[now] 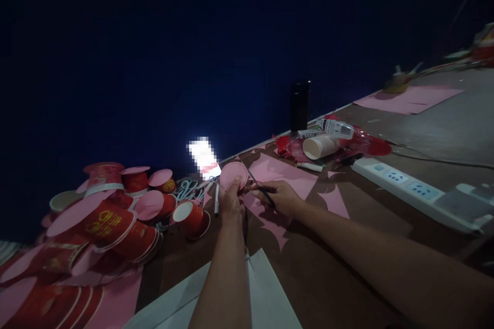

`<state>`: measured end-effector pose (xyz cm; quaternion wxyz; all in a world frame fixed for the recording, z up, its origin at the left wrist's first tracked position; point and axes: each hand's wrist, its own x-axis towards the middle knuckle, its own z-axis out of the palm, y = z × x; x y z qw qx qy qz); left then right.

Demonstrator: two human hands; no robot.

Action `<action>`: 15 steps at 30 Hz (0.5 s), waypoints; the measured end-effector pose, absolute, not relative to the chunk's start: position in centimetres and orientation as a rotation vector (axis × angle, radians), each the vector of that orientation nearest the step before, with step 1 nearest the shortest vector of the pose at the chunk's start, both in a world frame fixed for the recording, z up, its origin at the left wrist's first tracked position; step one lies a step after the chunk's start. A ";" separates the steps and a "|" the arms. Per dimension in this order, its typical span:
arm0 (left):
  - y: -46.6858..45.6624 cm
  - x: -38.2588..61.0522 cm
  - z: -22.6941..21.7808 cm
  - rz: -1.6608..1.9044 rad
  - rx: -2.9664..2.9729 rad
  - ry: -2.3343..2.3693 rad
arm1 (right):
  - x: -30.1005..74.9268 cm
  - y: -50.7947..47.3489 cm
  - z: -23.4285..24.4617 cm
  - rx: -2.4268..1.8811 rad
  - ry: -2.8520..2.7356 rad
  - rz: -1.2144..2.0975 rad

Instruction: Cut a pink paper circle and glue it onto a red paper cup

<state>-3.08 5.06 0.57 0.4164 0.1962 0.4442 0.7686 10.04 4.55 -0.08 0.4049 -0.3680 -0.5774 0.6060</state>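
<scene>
Holding pink disc [233, 175], left hand [231, 199] grip clamped on its edge; right hand [284, 198] grip closed round scissors [262, 190], blades at disc's 4 o'clock. Cups [111, 221] at 9 o'clock.

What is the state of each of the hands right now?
The left hand is closed, holding a round pink paper disc.
The right hand is closed, holding thin dark scissors.
</scene>
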 end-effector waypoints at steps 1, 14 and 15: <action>5.1 -3.1 0.5 1.929 0.491 1.116 | 10.0 4.6 -0.2 -0.933 -1.454 1.528; 5.2 -3.5 0.7 1.944 0.443 1.078 | 10.2 4.3 0.7 -0.955 -1.447 1.518; 5.2 -3.4 0.6 1.941 0.449 1.079 | 10.1 4.3 0.5 -0.953 -1.445 1.519</action>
